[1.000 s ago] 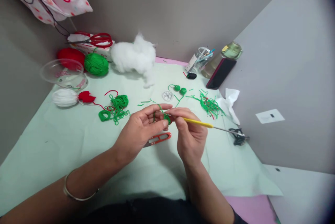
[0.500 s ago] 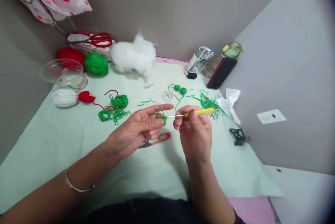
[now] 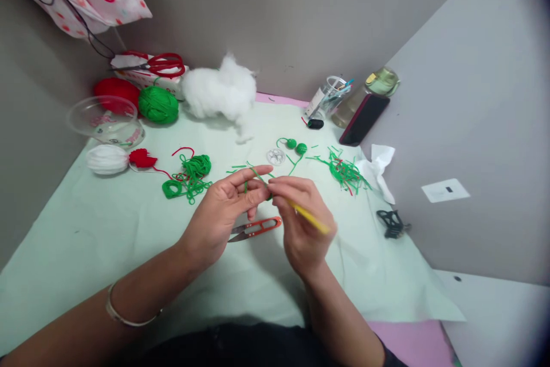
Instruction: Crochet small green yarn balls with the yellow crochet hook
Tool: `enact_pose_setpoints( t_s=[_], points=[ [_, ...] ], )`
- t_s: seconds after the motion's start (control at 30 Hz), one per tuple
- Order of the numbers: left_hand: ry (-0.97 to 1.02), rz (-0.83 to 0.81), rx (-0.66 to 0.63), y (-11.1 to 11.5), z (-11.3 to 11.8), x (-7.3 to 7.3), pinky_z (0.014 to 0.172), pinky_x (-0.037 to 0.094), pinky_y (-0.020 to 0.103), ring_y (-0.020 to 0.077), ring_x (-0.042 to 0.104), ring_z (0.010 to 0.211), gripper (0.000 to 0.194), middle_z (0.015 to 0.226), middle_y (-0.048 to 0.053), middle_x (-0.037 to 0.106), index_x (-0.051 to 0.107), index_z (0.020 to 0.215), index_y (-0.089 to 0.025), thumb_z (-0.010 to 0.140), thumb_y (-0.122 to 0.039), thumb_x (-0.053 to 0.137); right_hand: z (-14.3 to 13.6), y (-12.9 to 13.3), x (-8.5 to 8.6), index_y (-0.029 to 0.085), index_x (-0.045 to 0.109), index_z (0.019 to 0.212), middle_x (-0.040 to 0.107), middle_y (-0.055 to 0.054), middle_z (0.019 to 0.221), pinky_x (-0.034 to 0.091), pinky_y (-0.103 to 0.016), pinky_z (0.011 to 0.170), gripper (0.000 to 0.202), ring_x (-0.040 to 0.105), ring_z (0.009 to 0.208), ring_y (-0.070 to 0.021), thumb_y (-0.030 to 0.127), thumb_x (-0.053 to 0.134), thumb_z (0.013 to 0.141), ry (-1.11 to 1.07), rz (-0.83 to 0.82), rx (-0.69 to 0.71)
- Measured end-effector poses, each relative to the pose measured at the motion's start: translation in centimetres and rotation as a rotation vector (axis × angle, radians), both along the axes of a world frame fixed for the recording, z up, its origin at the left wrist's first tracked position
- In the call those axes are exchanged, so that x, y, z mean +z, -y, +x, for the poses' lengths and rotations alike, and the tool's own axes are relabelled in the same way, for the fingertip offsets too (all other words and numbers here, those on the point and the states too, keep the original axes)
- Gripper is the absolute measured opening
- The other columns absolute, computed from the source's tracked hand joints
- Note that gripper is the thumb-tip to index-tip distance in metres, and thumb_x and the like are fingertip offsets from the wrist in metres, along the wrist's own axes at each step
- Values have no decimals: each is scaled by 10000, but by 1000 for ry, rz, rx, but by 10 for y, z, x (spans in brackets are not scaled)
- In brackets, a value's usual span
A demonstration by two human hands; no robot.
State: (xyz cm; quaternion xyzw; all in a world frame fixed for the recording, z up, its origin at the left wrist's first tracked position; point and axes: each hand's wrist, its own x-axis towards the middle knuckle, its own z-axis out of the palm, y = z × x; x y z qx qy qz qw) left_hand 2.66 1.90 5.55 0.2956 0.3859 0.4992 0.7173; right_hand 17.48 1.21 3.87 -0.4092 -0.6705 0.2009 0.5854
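My left hand (image 3: 223,204) pinches a small piece of green crochet work (image 3: 269,196), mostly covered by fingers. Green yarn (image 3: 258,173) runs over its raised index finger. Close against it, my right hand (image 3: 305,221) is closed round a crochet hook with a yellow handle (image 3: 310,217); the handle slants down to the right and is a little blurred. The hook's metal tip is hidden at the green work between both hands. Beneath the hands, thread snips with orange handles (image 3: 262,227) lie on the pale green cloth (image 3: 154,252).
Tangled green yarn (image 3: 195,168) and a red crocheted piece (image 3: 141,158) lie left. Behind are white stuffing (image 3: 223,92), a green yarn ball (image 3: 158,105) and red scissors (image 3: 165,64). Green scraps (image 3: 344,172), a phone (image 3: 365,119) and a black clip (image 3: 392,224) lie right.
My right hand has turned and moved slightly left, against the left fingers. The hook's handle has swung from nearly level to slanting downward, and its metal shaft is now hidden.
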Motion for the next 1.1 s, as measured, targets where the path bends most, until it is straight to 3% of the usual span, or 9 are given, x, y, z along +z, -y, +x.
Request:
enact_pose_setpoints(
  t_s=[0.1, 0.17, 0.27, 0.37, 0.47, 0.53, 0.67, 0.87, 1.1],
  points=[
    [138, -106, -53, -1, -2, 0, 500, 369, 142, 40, 377, 516, 319, 617, -61, 492, 810, 1131, -190, 827, -275, 855, 3, 1, 3, 332, 811, 1087, 773, -46, 1065, 611, -365, 781, 289, 727, 929, -197, 116, 697, 931, 95, 86, -51],
    [206, -145, -63, -2, -4, 1, 465, 327, 124, 26, 329, 497, 300, 605, -73, 448, 808, 1112, -156, 826, -234, 849, 7, -1, 6, 301, 801, 1077, 759, -42, 965, 604, -349, 700, 239, 714, 809, -179, 148, 652, 971, -20, 22, -8],
    [205, -124, 6, -1, -3, 4, 460, 327, 109, 3, 351, 487, 364, 683, -66, 522, 779, 1162, -181, 807, -160, 854, 8, -5, 7, 272, 785, 1042, 712, -28, 873, 565, -311, 589, 208, 663, 681, -147, 213, 587, 1022, -225, -108, 83],
    [161, -87, 0, 2, 1, 6, 448, 323, 111, 1, 361, 464, 454, 699, -66, 569, 737, 1252, -228, 817, -184, 858, 3, -3, 3, 301, 800, 1072, 727, -38, 948, 594, -319, 684, 226, 697, 823, -166, 160, 650, 978, -79, -16, 44],
    [203, -140, -82, 1, 1, 5, 417, 266, 109, 7, 245, 424, 373, 542, -111, 386, 748, 1237, -172, 874, -234, 813, 3, -1, 2, 316, 798, 1113, 739, -48, 1005, 609, -336, 730, 287, 711, 887, -181, 119, 673, 946, 57, 117, -45],
    [251, -161, -66, -1, -2, 4, 403, 240, 109, 4, 193, 427, 301, 548, -116, 342, 769, 1176, -126, 882, -188, 788, 8, -4, 6, 279, 794, 1050, 724, -41, 932, 586, -322, 643, 202, 688, 750, -157, 177, 634, 982, -101, 18, -39],
    [226, -127, 16, -4, -8, 6, 406, 244, 108, -9, 227, 432, 322, 618, -101, 413, 763, 1174, -149, 856, -113, 789, 16, -11, 13, 228, 769, 923, 687, -22, 839, 523, -274, 521, 148, 620, 609, -115, 298, 653, 981, -449, -161, 3],
    [145, -92, -1, 0, -3, 7, 404, 222, 117, -4, 255, 422, 116, 565, -97, 395, 777, 969, -144, 862, -186, 796, 10, -7, 9, 251, 788, 974, 688, -23, 854, 545, -322, 613, 137, 651, 708, -147, 265, 653, 987, -374, -169, 116],
    [107, -103, 2, -1, -2, 5, 410, 199, 141, 9, 252, 405, 116, 510, -107, 367, 747, 920, -162, 833, -203, 811, 10, -6, 8, 249, 782, 970, 689, -23, 849, 540, -335, 618, 133, 650, 709, -154, 269, 652, 988, -348, -200, 116]
  ],
)
